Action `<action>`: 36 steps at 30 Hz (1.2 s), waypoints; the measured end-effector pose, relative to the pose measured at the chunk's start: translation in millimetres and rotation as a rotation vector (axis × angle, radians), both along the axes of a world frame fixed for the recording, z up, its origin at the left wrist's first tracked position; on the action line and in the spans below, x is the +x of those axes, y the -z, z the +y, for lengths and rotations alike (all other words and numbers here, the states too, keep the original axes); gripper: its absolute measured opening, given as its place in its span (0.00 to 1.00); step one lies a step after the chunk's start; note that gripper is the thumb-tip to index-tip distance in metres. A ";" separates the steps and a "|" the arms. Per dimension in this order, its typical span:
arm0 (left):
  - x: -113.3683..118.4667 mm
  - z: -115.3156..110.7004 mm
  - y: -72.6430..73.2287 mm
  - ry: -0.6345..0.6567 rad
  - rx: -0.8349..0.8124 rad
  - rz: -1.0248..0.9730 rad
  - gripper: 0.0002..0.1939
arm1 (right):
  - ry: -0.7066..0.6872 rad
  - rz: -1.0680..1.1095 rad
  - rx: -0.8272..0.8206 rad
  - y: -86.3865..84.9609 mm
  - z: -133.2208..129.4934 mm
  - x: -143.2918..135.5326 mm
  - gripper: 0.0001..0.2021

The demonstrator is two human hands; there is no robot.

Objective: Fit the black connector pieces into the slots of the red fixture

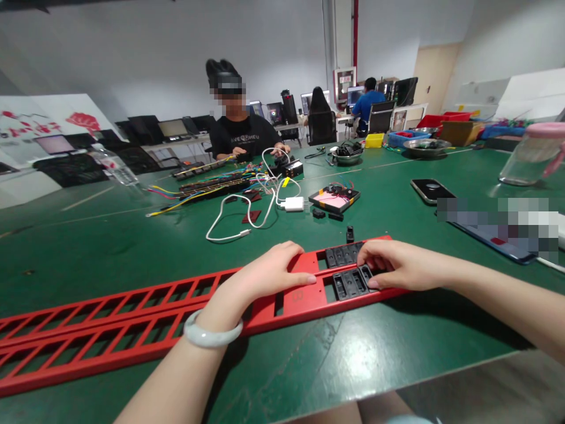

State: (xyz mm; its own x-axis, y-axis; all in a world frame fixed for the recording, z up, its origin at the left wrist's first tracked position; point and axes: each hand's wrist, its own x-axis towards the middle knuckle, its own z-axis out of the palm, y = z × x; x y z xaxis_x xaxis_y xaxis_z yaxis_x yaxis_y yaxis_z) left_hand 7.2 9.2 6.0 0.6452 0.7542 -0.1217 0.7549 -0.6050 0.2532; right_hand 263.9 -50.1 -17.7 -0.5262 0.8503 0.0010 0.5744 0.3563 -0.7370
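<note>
A long red slotted frame (pixel 304 297) lies across the green table, running from the left edge to right of centre. My left hand (pixel 269 270) holds it from above, thumb lying on the flat panel and fingers over the far rail, their tips partly hidden. At the right end, several small black plastic blocks (pixel 348 284) sit side by side in two rows. My right hand (pixel 388 265) is closed on the rightmost black block (pixel 366 275) of the near row, between thumb and bent fingers. Another black block (pixel 350 234) stands just beyond the frame.
Beyond the frame lie a white cable (pixel 216 229), a charger (pixel 293 204), a shallow tray (pixel 334 198) and wire bundles (pixel 216 187). A phone (pixel 432 191) and a lidded jar (pixel 525 156) are at right, a bottle (pixel 115 166) at left. Across the table sits a person (pixel 245 132).
</note>
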 end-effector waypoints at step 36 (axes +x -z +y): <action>-0.3 2.8 7.2 -0.034 0.026 0.002 0.31 | 0.186 -0.194 0.264 0.6 -2.8 -20.9 0.05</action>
